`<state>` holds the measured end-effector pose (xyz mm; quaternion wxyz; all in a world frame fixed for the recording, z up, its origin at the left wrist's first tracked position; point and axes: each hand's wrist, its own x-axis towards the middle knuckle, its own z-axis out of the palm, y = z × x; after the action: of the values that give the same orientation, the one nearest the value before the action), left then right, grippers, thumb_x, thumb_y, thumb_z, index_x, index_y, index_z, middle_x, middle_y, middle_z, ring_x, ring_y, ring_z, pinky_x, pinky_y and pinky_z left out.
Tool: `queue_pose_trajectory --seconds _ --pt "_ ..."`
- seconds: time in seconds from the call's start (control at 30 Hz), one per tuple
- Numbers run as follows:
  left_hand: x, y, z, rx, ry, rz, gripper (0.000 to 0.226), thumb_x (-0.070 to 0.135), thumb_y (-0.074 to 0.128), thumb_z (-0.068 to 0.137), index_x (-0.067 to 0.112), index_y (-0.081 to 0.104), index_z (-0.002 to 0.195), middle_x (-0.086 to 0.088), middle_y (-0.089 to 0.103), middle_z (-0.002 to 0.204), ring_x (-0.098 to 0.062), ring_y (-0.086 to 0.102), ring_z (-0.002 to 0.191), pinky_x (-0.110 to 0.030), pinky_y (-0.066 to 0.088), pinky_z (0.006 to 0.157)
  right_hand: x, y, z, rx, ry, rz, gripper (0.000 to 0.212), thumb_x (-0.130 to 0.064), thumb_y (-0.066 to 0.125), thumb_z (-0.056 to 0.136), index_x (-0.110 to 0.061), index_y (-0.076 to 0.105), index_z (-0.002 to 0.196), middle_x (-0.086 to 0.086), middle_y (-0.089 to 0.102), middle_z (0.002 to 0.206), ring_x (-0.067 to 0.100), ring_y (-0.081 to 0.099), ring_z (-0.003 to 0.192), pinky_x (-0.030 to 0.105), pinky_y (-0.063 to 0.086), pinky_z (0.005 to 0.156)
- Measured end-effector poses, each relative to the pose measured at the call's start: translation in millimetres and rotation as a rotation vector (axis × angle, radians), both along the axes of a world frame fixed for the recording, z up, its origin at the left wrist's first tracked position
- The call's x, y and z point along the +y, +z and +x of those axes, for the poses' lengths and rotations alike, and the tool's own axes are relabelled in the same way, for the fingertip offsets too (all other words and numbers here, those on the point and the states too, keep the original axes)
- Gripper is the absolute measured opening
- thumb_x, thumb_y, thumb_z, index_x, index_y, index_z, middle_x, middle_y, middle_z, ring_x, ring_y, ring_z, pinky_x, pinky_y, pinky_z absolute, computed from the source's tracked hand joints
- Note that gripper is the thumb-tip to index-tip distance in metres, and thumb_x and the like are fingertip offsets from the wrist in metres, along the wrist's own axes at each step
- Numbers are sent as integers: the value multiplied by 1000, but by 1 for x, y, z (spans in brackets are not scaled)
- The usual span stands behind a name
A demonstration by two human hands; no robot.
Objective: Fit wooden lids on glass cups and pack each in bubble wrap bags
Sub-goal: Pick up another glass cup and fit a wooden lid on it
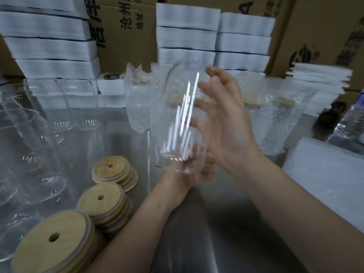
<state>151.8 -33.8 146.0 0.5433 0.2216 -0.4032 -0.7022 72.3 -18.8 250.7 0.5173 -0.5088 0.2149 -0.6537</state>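
A clear glass cup (pixel 178 123) hangs tilted above the steel table, without a lid. My left hand (pixel 197 174) grips it from below at its lower end. My right hand (pixel 222 119) lies flat against the cup's right side with the fingers spread. Round wooden lids with a straw hole sit in three stacks at the lower left: a near stack (pixel 53 243), a middle stack (pixel 104 205) and a far stack (pixel 114 172). Cups packed in bubble wrap bags (pixel 137 107) stand behind the held cup, more of these bagged cups (pixel 275 119) to the right.
Bare glass cups (pixel 29 142) crowd the left of the steel table (pixel 197 223). Stacks of white foam sheets (pixel 51 36) and cardboard boxes (pixel 319 32) line the back. A pile of bubble wrap bags (pixel 325 174) lies at the right, with a plastic bottle (pixel 350 123) behind it.
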Motion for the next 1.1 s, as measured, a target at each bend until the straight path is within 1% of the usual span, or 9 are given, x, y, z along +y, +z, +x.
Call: queue_pose_trajectory --seconds 0.1,0.27,0.47,0.6,0.67,0.77,0.93,1.0,1.1 --pt "4 3 8 102 -105 -25 39 35 46 84 14 79 81 -3 72 77 -17 69 68 -28 56 60 6 -16 -23 -22 -58 94 20 -28 48 101 -26 59 116 5 61 111 19 63 91 36 57 74" --pt "8 6 11 10 -180 -30 81 68 43 87 6 51 137 -15 65 113 -26 68 90 -38 57 72 10 -42 -40 146 -280 155 25 -32 50 100 -30 55 125 7 66 118 23 67 106 45 57 87" --pt "17 2 1 -145 -124 -48 117 69 86 43 19 44 140 -18 62 121 -38 63 105 -64 41 100 8 -64 -38 341 -432 107 34 -42 54 92 -24 55 121 -1 64 111 0 65 91 21 54 79" --pt "15 0 0 -129 -69 -58 102 49 90 54 21 41 138 -17 66 119 -37 65 103 -63 43 99 12 -73 -35 413 -341 120 71 -62 47 73 -30 44 137 -3 61 127 6 59 117 31 49 101" --pt "14 -1 0 -99 -45 -67 90 43 77 69 16 34 142 -18 65 123 -37 65 108 -60 50 93 15 -76 -33 434 -263 91 78 -60 51 73 -38 32 145 -18 59 131 0 56 122 35 44 108" --pt "13 -1 -4 -107 38 -101 81 43 71 73 10 34 137 -14 67 116 -33 66 99 -49 55 81 16 -80 -35 395 -187 41 76 -51 56 76 -44 25 145 -34 67 104 -5 63 109 31 49 100" --pt "18 -2 -10 -335 358 -215 66 52 67 69 16 57 124 -17 65 118 -15 68 100 -19 52 75 11 -86 -33 297 -201 21 68 -45 58 80 -44 28 141 0 70 112 22 69 105 44 57 91" --pt "20 -4 -13 -343 409 -246 65 45 66 76 24 47 134 -15 64 119 -18 68 104 -25 56 82 10 -88 -32 327 -242 2 59 -51 58 88 -50 28 139 10 63 118 26 68 105 51 57 89" --pt "24 -2 -18 -318 439 -282 69 45 64 79 32 32 139 -13 62 120 -21 70 101 -31 59 79 8 -90 -32 397 -307 -70 52 -57 53 87 -59 30 134 -11 64 107 10 68 99 31 57 83"
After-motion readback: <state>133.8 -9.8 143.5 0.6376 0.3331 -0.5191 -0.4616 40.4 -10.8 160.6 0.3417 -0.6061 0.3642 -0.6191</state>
